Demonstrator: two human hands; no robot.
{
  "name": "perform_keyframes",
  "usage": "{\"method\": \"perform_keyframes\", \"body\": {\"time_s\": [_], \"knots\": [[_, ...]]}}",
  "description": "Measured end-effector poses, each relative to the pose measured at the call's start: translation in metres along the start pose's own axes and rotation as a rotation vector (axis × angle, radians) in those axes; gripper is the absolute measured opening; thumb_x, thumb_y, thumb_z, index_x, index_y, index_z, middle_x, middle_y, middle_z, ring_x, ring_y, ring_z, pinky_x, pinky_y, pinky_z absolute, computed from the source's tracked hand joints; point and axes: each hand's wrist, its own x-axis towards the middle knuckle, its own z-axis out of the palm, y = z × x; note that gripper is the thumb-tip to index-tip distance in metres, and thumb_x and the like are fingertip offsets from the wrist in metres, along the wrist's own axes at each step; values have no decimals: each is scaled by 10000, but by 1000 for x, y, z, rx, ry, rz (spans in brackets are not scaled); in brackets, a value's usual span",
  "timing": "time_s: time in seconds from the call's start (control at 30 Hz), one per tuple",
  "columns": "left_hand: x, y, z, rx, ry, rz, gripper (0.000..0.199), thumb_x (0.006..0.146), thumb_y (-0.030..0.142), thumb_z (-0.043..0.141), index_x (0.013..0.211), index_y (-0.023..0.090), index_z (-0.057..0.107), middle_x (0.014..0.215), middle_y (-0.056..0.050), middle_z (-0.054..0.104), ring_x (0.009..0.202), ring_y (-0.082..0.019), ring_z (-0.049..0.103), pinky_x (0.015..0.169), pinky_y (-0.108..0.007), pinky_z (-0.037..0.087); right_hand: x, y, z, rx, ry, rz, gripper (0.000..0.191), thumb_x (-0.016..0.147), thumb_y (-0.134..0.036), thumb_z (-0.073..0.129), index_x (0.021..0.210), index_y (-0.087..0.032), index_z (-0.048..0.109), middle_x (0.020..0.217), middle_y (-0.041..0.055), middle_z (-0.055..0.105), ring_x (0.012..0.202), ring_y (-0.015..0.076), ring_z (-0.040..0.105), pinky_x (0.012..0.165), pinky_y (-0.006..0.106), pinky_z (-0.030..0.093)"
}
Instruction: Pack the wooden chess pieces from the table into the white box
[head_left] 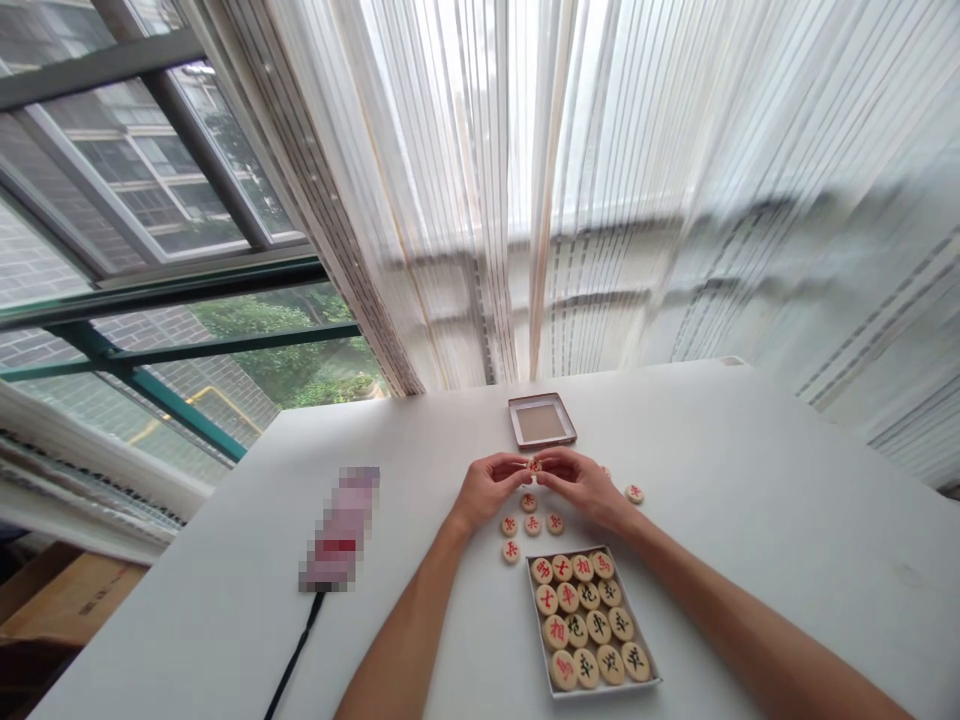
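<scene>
Between the fingertips of both hands is a round wooden Chinese chess piece (pixel 533 465) with a red character, held just above the white table (pixel 435 440). My left hand (pixel 491 487) pinches it from the left, and my right hand (pixel 581 483) closes on it from the right. Several red-marked chess pieces (pixel 532 524) lie loosely grouped below the hands. One more piece (pixel 634 493) rests to the right of my right hand, and another (pixel 606 472) is partly hidden behind that hand. Nearer to me, between my forearms, an open box (pixel 604 691) holds rows of pieces with red and black characters.
A shallow box lid (pixel 541 420) lies inside-up beyond my hands. On the left sits a pixelated pinkish object (pixel 343 530) with a black cable (pixel 294 655). Sheer curtains (pixel 600 200) and a window (pixel 150 170) stand behind the table; a cardboard box (pixel 71 595) is at lower left.
</scene>
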Motion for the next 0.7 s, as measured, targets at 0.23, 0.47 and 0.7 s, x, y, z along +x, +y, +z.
{"method": "perform_keyframes", "body": {"time_s": [0.23, 0.47, 0.7], "knots": [[0, 3, 0, 11, -12, 9, 385, 787, 408, 791, 1055, 138, 734, 974, -110, 781, 880, -237, 742, 851, -361, 592, -2, -7, 0, -1, -10, 0, 332, 881, -431, 668, 1135, -217, 681, 1094, 75, 751, 1030, 241, 708, 937, 401, 563], [0, 1, 0, 25, -17, 23, 362, 801, 393, 781, 1060, 143, 737, 1001, -112, 774, 889, -230, 735, 860, -355, 590, -2, -11, 0, -22, -3, -2, 303, 887, -412, 664, 1119, -219, 693, 1093, 73, 755, 1019, 238, 713, 919, 386, 566], [0, 0, 0, 60, -14, 24, 378, 795, 399, 783, 1068, 142, 738, 1000, -119, 775, 900, -238, 737, 866, -366, 591, -2, -9, 0, -23, -8, -3, 345, 867, -435, 684, 1133, -216, 686, 1088, 70, 759, 1025, 234, 713, 957, 389, 550]]}}
